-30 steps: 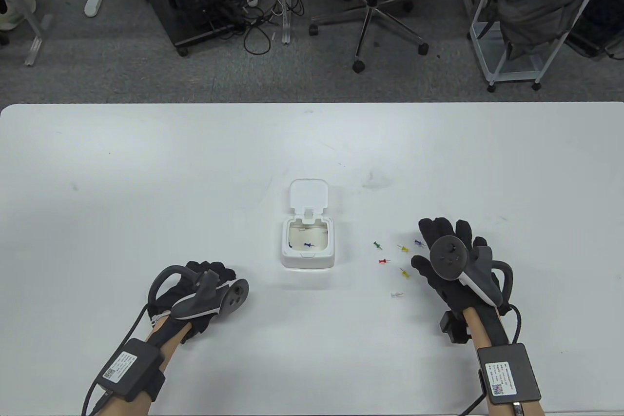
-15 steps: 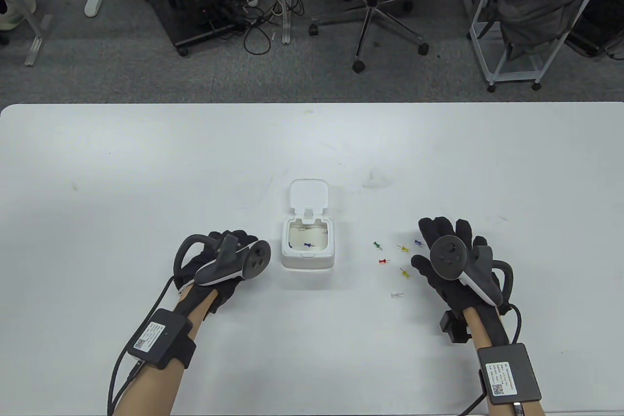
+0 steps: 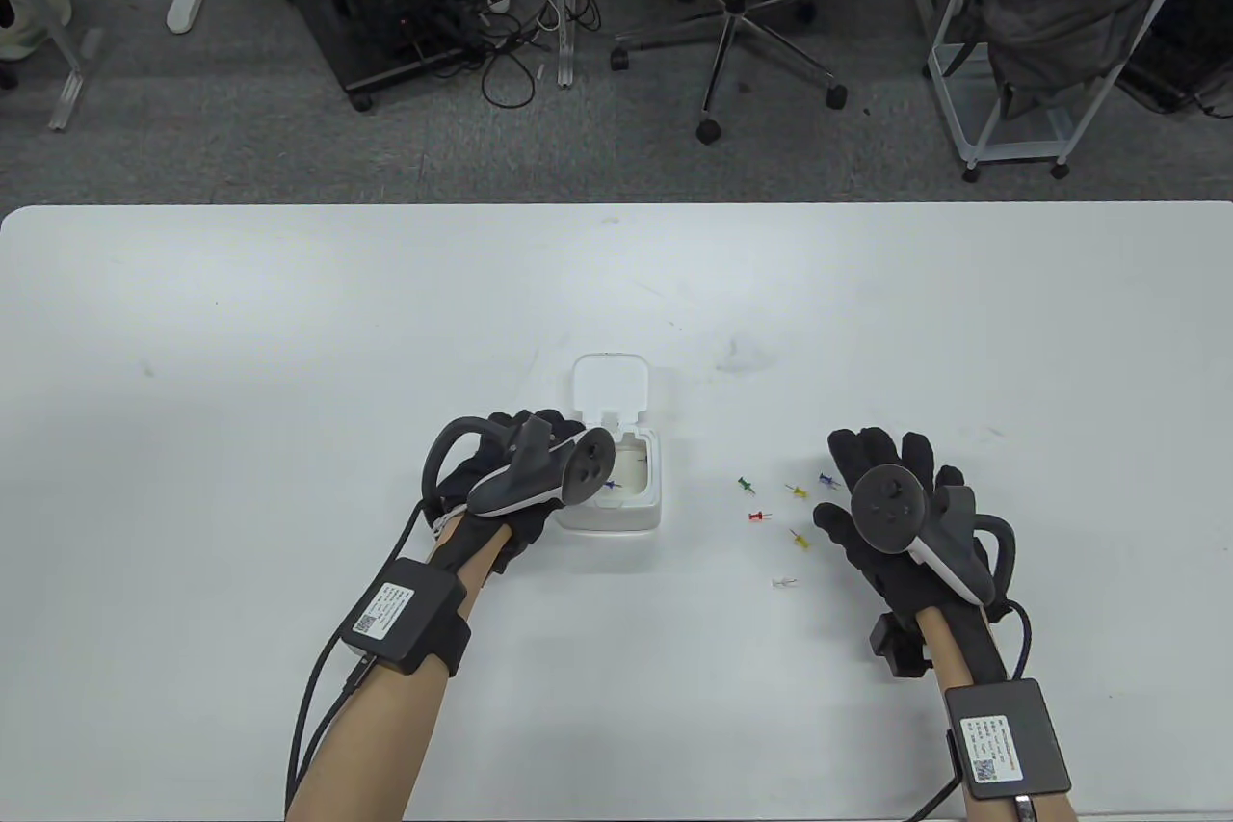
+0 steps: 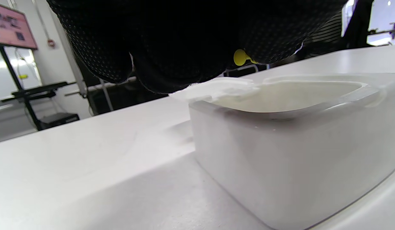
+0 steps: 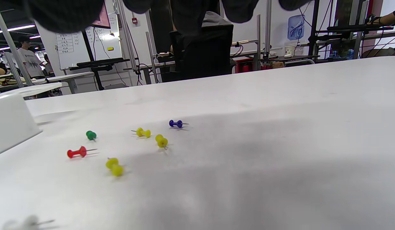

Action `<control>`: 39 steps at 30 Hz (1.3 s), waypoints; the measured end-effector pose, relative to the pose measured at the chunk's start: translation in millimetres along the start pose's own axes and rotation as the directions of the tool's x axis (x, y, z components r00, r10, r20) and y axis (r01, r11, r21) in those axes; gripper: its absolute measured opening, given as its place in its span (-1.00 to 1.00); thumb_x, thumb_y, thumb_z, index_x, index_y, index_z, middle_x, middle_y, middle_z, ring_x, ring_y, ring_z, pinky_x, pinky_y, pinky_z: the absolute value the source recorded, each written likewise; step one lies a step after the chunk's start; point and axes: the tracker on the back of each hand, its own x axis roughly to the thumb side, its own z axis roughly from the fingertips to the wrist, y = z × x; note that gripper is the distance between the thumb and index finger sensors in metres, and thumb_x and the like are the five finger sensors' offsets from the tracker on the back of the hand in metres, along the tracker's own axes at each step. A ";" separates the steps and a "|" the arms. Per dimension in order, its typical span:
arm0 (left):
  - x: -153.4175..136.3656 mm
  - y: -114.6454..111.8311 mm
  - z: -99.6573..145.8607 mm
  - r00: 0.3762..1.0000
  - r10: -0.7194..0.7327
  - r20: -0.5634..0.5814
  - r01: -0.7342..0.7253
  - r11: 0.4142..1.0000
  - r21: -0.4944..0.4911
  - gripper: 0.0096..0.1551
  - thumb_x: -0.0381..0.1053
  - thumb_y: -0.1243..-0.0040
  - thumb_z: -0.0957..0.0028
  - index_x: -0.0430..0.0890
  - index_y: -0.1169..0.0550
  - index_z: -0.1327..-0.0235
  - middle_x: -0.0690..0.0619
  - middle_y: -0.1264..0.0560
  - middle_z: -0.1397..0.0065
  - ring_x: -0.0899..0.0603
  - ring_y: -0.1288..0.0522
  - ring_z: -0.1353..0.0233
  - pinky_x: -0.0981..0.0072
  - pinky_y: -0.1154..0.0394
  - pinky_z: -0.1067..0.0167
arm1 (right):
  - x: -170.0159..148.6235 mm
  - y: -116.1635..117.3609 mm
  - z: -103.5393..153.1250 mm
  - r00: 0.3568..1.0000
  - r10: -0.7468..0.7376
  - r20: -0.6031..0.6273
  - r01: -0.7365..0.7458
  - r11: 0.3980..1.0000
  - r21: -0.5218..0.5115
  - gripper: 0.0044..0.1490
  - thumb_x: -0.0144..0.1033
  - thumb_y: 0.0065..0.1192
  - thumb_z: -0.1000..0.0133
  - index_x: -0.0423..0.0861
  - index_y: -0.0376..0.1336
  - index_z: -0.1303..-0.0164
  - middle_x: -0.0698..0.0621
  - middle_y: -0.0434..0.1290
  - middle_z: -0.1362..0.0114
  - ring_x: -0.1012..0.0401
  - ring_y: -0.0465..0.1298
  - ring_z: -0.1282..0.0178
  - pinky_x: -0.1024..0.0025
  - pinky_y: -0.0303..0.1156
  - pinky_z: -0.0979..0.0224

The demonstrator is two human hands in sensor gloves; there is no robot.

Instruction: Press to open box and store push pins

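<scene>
White table point(image 3: 289, 331) is seen carrying everything, with both arms entering from its near edge. Left hand point(image 3: 501, 485) is positioned over the left part of the white box point(image 3: 636, 514), which sits near the middle of the table, somewhat toward the near edge. Its lid point(image 3: 610, 388) is flipped back toward the far edge, so the box is open. From the left wrist view the gloved fingers point(image 4: 171, 48) are curled just above the box rim, and a yellow pin point(image 4: 240, 57) is pinched between the fingertips, its head showing at the edge of the glove. A blue pin point(image 3: 611, 484) is seen inside the box; other contents are hidden by the tracker point(image 3: 554, 475) on the hand's back.

Between box and right hand, loose push pins are scattered on the bare table surface: a green pin point(image 3: 744, 482), a red pin point(image 3: 758, 517), two yellow pins point(image 3: 798, 490) point(image 3: 800, 538), a purple-blue pin point(image 3: 826, 479) and a clear pin point(image 3: 783, 583) nearest the near edge. All are lying apart from one another.

Right hand point(image 3: 881, 514) is laid flat on the table toward the right, fingers spread and straight, nothing held, the purple-blue pin just beside its fingertips. Right wrist view shows the pins in front of it and the box wall at the left.
</scene>
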 end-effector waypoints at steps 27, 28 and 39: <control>3.4 2.9 4.3 1.000 -0.011 0.006 0.010 1.000 0.013 -0.45 0.23 -0.15 -0.06 0.13 -0.53 -0.31 0.15 -0.56 -0.40 -0.02 -0.66 -0.23 -0.05 -0.54 -0.44 | 0.0 -1.1 0.4 1.000 0.002 0.005 -0.001 1.000 -0.008 -0.07 0.19 -0.01 0.01 0.22 -0.18 -0.56 -0.03 -0.02 -0.82 -0.22 -0.08 -0.76 -0.39 -0.12 -0.61; -1.1 1.8 8.7 1.000 -0.007 0.003 0.007 1.000 0.015 -0.45 0.23 -0.14 -0.06 0.13 -0.52 -0.32 0.15 -0.56 -0.40 -0.02 -0.66 -0.23 -0.05 -0.54 -0.44 | 0.0 -1.1 0.5 1.000 0.001 0.005 -0.001 1.000 -0.008 -0.07 0.19 -0.01 0.01 0.22 -0.18 -0.56 -0.03 -0.02 -0.82 -0.22 -0.08 -0.76 -0.39 -0.11 -0.61; -42.2 -16.5 63.5 1.000 -0.019 -0.014 0.019 1.000 0.018 -0.43 0.24 -0.14 -0.05 0.12 -0.52 -0.33 0.14 -0.55 -0.42 -0.03 -0.66 -0.25 -0.05 -0.54 -0.44 | 0.9 -0.7 -0.1 1.000 0.002 0.005 -0.002 1.000 -0.003 -0.07 0.19 -0.01 0.01 0.21 -0.17 -0.56 -0.03 -0.02 -0.82 -0.22 -0.08 -0.76 -0.39 -0.11 -0.61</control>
